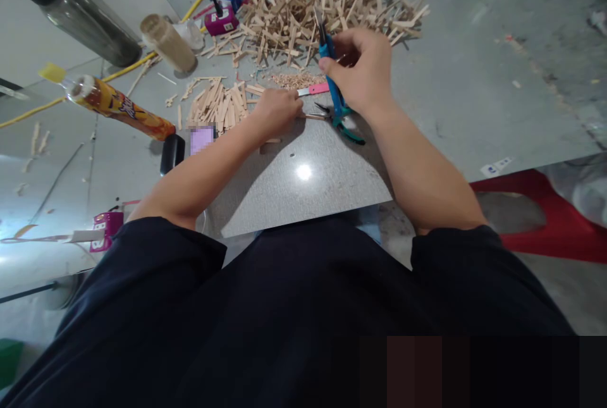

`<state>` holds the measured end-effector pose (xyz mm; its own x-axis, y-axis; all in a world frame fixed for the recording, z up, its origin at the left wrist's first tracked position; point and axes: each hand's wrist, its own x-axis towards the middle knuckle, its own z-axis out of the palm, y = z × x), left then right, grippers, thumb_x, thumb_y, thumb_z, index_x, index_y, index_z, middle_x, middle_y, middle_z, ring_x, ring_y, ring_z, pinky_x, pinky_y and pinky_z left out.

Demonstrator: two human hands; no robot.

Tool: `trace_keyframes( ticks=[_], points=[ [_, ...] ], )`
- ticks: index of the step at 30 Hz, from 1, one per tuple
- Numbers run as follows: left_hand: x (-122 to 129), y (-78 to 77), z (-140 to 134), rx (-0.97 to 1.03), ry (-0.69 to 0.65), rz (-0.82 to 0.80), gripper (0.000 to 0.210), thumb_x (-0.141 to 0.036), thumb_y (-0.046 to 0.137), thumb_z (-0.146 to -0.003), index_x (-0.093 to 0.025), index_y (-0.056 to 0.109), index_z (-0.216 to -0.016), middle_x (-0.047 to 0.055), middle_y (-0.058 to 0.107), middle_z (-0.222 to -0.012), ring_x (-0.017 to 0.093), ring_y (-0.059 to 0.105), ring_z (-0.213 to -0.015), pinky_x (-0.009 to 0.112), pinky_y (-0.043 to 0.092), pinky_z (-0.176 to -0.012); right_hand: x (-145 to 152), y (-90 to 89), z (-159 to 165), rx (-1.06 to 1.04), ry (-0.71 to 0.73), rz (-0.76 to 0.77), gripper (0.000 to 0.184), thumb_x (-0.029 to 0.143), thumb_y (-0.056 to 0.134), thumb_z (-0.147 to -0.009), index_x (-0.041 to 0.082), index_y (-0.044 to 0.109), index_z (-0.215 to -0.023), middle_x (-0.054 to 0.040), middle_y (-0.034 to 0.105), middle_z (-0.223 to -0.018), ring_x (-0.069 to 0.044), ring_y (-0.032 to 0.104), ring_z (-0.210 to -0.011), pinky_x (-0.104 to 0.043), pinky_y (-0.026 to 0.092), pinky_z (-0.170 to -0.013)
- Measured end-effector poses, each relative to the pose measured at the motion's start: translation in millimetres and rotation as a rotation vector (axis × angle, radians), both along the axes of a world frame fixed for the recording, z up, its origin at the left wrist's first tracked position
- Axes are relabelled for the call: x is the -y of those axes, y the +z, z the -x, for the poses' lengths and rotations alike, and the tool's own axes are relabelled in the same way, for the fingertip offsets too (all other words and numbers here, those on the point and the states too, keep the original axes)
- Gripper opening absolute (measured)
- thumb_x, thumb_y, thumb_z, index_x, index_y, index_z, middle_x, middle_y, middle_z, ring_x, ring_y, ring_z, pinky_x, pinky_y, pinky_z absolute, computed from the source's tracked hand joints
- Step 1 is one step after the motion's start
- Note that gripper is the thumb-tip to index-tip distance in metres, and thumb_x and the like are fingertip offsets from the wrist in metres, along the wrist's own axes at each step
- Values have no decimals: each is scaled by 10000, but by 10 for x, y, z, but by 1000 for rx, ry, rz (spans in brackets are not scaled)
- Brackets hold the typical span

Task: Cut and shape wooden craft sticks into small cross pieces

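My right hand [364, 66] is closed around a blue-handled tool [334, 82] that looks like a utility knife, its narrow metal tip pointing up and away. On the tabletop, my left hand [277, 109] rests with curled fingers; what they grip is hidden. A thin wooden stick [313, 116] shows just beside those fingertips. Close by lies a pink-handled blade [317, 88]. Pliers with teal handles [348, 133] lie below my right hand. A pile of flat wooden sticks [220, 103] is left of my left hand, with small wood shavings [296, 80] beyond it.
A large heap of wooden sticks [303, 16] covers the back. At left stand a dark bottle [90, 22], a jar [168, 44] and an orange-labelled bottle [123, 107]. A purple box [221, 21] sits behind. A red stool [559, 218] is beyond the table edge at right.
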<state>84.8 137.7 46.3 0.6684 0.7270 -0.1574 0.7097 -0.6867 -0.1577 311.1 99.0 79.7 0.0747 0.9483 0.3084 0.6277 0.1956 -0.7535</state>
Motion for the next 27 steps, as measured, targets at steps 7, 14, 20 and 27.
trace_keyframes(
  ticks=[7, 14, 20, 27],
  points=[
    [-114, -64, 14, 81, 155, -39, 368, -235, 537, -1144, -72, 773, -1375, 160, 764, -1325, 261, 606, -1335, 382, 450, -1099, -7, -18, -8, 32, 31, 21, 305, 405, 725, -1061, 282, 756, -1338, -43, 861, -1376, -216, 726, -1105, -437, 606, -1039],
    [292, 160, 449, 184, 172, -74, 239, -169, 572, -1105, -180, 795, -1192, 160, 725, -1337, 326, 591, -1273, 501, 476, -1066, 53, 37, 34, 76, 6, 57, 410, 480, 542, -1130, 317, 668, -1485, -27, 794, -1518, -218, 646, -1158, -419, 560, -1042],
    [1213, 96, 964, 108, -181, 144, 244, -190, 541, -1104, -175, 784, -1104, 211, 746, -1317, 394, 615, -1224, 541, 501, -997, 113, 55, 163, 100, 101, 110, 509, 494, 358, -1151, 281, 645, -1514, -79, 774, -1501, -249, 627, -1233, -422, 523, -1103],
    [1589, 6, 1036, 130, -145, -95, 221, -163, 559, -1095, -165, 777, -1131, 184, 778, -1147, 346, 669, -1003, 492, 512, -830, 240, -129, 414, 21, 147, 229, 708, 780, 303, -1102, 382, 626, -1591, -50, 779, -1490, -341, 636, -1257, -537, 530, -1065]
  ],
)
